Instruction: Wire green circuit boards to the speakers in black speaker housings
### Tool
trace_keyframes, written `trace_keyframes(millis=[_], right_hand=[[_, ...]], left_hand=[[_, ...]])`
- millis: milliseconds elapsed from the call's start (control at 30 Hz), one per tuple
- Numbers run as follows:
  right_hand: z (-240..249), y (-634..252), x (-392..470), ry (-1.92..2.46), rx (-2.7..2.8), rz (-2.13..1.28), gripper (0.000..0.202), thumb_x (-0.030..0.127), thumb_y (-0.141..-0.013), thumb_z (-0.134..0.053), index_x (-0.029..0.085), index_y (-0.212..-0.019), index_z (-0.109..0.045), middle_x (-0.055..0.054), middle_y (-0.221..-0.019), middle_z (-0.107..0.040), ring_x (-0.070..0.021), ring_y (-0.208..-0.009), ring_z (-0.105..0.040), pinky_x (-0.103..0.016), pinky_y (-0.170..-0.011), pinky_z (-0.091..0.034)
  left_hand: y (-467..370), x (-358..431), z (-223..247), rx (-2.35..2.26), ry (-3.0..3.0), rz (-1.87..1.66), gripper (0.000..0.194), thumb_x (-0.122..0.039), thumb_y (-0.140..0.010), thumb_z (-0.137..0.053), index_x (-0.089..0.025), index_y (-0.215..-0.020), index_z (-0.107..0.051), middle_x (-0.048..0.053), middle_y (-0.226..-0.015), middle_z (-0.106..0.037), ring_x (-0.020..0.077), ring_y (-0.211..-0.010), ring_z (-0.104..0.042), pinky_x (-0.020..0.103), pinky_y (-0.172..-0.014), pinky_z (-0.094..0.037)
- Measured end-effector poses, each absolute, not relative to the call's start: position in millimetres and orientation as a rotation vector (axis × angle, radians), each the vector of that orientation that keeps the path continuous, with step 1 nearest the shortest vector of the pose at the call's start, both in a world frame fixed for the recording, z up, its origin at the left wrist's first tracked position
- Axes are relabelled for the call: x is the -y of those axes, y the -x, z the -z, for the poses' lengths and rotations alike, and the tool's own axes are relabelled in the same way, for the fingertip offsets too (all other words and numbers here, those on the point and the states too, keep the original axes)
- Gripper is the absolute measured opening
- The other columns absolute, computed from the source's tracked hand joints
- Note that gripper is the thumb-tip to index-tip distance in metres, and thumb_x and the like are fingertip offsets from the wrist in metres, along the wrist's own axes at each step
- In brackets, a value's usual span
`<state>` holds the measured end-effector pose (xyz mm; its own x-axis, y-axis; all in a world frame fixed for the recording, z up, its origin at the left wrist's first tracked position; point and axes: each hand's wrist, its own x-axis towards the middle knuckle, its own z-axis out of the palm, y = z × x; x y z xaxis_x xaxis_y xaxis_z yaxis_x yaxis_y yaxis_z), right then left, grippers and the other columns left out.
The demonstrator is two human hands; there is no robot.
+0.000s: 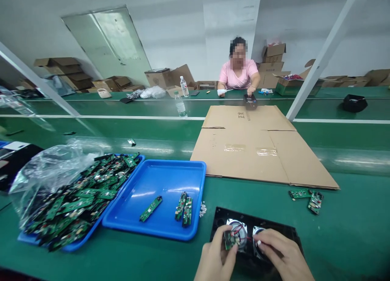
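My left hand holds a small green circuit board between thumb and fingers, above a black panel. My right hand pinches a small white connector; a red wire runs between the two hands. Two round silver-framed speakers sit in the panel. The left speaker lies behind the circuit board, and the right speaker is partly covered by my right fingers. The lower part of the panel is hidden by my hands.
Left of the panel is a blue tray with three circuit boards; a heaped pile of boards lies beyond it. Two boards lie at right. A flat cardboard sheet spans the middle. Across the bench sits a co-worker handling a black device.
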<state>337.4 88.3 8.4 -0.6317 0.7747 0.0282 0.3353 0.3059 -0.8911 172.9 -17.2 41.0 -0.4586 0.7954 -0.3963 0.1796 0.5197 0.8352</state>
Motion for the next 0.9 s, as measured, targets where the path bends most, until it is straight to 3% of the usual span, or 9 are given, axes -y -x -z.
trace_keyframes(millis=[133,333,600,900], right_hand=[[-2.8,-333.5,-83.9,0.808,2.159,-1.179,0.015,0.035,-0.088,-0.054,0.032,-0.084,-0.068,0.005,-0.082,-0.071,-0.0116,-0.072,-0.068,-0.011,-0.065,-0.052],[9.4,-322.6,-72.9,0.674,2.334,-1.069,0.021,0.026,-0.096,-0.042,0.031,-0.099,-0.062,0.004,-0.089,-0.067,-0.0099,-0.080,-0.065,-0.015,-0.072,-0.052],[13.0,-318.2,-68.8,0.783,2.405,-0.893,0.022,0.029,-0.095,-0.041,0.025,-0.086,-0.060,0.002,-0.079,-0.064,-0.0125,-0.070,-0.063,-0.020,-0.061,-0.051],[10.5,-313.4,-66.9,0.786,2.389,-0.801,0.022,0.027,-0.095,-0.040,0.025,-0.084,-0.058,0.003,-0.076,-0.063,-0.0127,-0.066,-0.062,-0.021,-0.057,-0.051]], left_hand=[[-176.3,15.4,-41.4,-1.964,-0.879,-0.957,0.031,-0.020,-0.081,-0.052,-0.021,-0.111,-0.058,0.001,-0.082,-0.076,0.0171,-0.069,-0.071,0.022,-0.066,-0.055],[-177.3,17.4,-38.7,-2.007,-0.917,-0.935,0.031,-0.020,-0.080,-0.053,-0.022,-0.111,-0.061,0.001,-0.083,-0.077,0.0183,-0.071,-0.072,0.022,-0.069,-0.056],[-179.2,18.7,-37.4,-1.989,-0.930,-0.956,0.032,-0.018,-0.081,-0.051,-0.022,-0.112,-0.060,0.001,-0.091,-0.076,0.0162,-0.078,-0.073,0.018,-0.073,-0.055],[-182.1,19.2,-35.5,-1.978,-0.979,-1.014,0.031,-0.017,-0.081,-0.049,-0.023,-0.110,-0.060,0.000,-0.086,-0.077,0.0150,-0.073,-0.072,0.017,-0.069,-0.054]])
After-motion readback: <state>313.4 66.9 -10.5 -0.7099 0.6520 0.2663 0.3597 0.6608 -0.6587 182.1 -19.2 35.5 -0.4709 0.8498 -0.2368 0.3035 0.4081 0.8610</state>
